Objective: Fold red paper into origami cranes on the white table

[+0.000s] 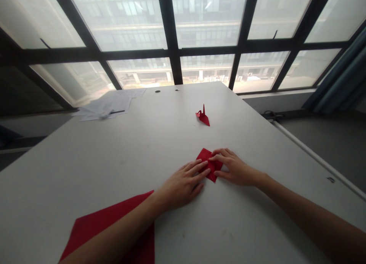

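Note:
A small folded piece of red paper (204, 154), roughly diamond-shaped, lies flat on the white table (120, 161) under my two hands. My left hand (187, 182) rests on its left side, fingers stretched out and lying flat over the folds. At the paper's right corner is my right hand (233, 166), its fingers bent over the top and its thumb at the lower edge. The fingers hide part of the creases. Beyond the hands stands a finished red origami crane (203, 118).
A larger red sheet (114, 222) lies at the near left, partly under my left forearm. White papers (111, 102) with a dark pen (117, 111) are at the far left. Large windows (137, 20) rise behind the table, with a blue curtain (337, 77) at right.

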`<state>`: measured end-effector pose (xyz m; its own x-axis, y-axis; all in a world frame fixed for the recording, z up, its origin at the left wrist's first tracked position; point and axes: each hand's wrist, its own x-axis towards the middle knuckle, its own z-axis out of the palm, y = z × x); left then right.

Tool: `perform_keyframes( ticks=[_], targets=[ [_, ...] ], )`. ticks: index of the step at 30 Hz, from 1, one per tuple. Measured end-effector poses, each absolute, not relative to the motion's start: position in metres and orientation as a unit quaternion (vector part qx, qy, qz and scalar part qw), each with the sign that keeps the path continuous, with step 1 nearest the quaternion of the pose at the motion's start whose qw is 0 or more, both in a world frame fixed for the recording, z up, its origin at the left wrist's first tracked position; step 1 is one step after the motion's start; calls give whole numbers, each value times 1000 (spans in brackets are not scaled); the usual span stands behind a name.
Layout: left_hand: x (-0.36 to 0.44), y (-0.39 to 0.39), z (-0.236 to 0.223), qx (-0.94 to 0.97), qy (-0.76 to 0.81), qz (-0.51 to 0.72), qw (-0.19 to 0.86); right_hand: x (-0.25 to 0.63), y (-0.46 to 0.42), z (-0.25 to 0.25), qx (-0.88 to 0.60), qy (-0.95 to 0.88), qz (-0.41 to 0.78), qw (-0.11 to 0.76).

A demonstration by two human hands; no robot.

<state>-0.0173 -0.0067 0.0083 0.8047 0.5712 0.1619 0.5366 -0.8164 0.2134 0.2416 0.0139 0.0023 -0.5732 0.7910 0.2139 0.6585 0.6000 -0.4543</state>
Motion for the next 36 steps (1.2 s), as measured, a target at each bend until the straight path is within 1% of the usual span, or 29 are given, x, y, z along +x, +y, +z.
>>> perform_keyframes(
  ticks=[6,10,14,17,24,30,36],
  targets=[
    [-18,-7,11,947,287,125,74,242,14,3,-417,-870,168,202],
    [-13,-5,10,941,302,136,68,245,17,1,-379,-891,171,181],
    [-8,0,4,907,377,173,69,245,19,-1,-367,-892,200,169],
    [-8,6,-1,870,437,210,93,243,17,0,-376,-883,222,171],
    [-9,14,-4,832,472,241,164,236,7,6,-378,-879,244,160],
    [-10,16,-5,839,462,230,174,232,2,5,-374,-879,250,157],
    [-9,15,-5,854,462,200,132,230,-4,4,-388,-873,249,156]
  ],
)
